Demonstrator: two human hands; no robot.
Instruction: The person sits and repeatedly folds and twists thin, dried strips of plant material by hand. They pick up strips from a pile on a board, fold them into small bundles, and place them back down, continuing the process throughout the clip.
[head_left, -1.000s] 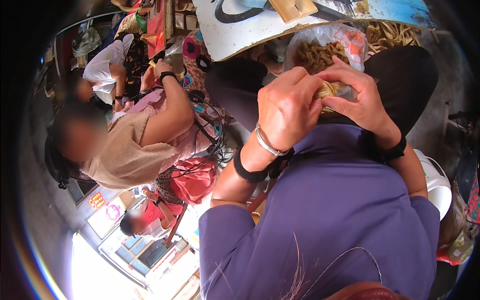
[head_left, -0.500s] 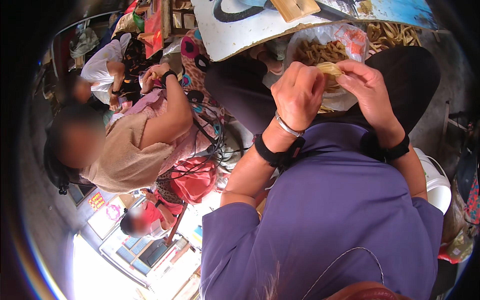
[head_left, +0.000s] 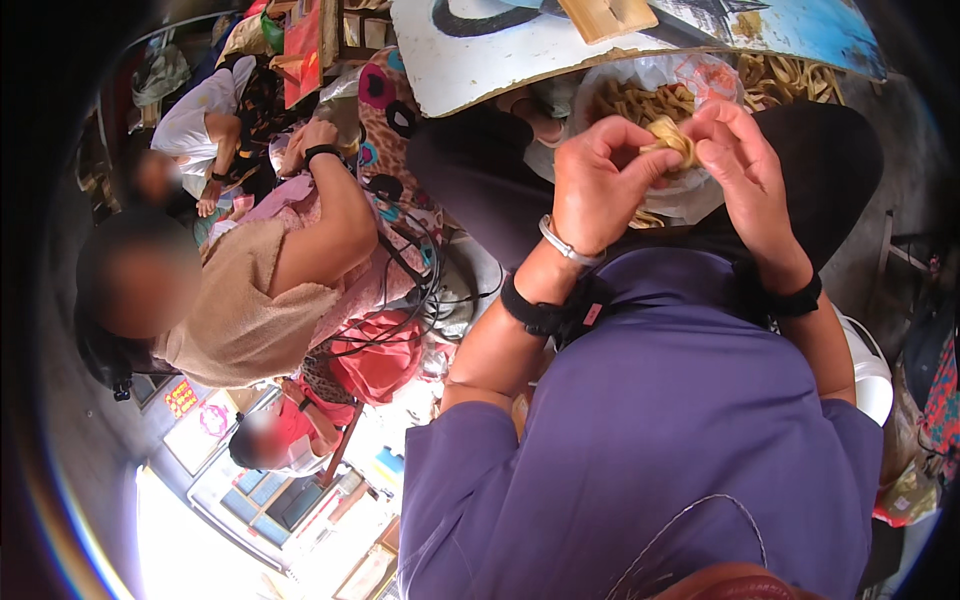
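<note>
My left hand (head_left: 603,185) and my right hand (head_left: 742,165) meet over my lap. Between their fingertips is a pale yellow, flat strip (head_left: 672,140), looped or folded into a small bundle. The left thumb and fingers pinch its near side, while the bent right fingers press on its right end. Right below and beyond the hands, a clear plastic bag (head_left: 705,203) lines a container between my legs. It holds many brownish-yellow strips (head_left: 640,103) of the same look. Part of that pile is covered by my hands.
A painted board (head_left: 470,75) with a wooden block (head_left: 608,18) lies beyond the bag. More strips (head_left: 785,80) lie at the far right. A white bucket (head_left: 868,375) stands by my right elbow. On my left a person (head_left: 240,310) sits near cables (head_left: 425,270) and a red bag (head_left: 375,360).
The left hand has turned so its thumb and fingers show around the strip. The strip now looks more tightly folded, slightly nearer to me. My view has shifted slightly.
</note>
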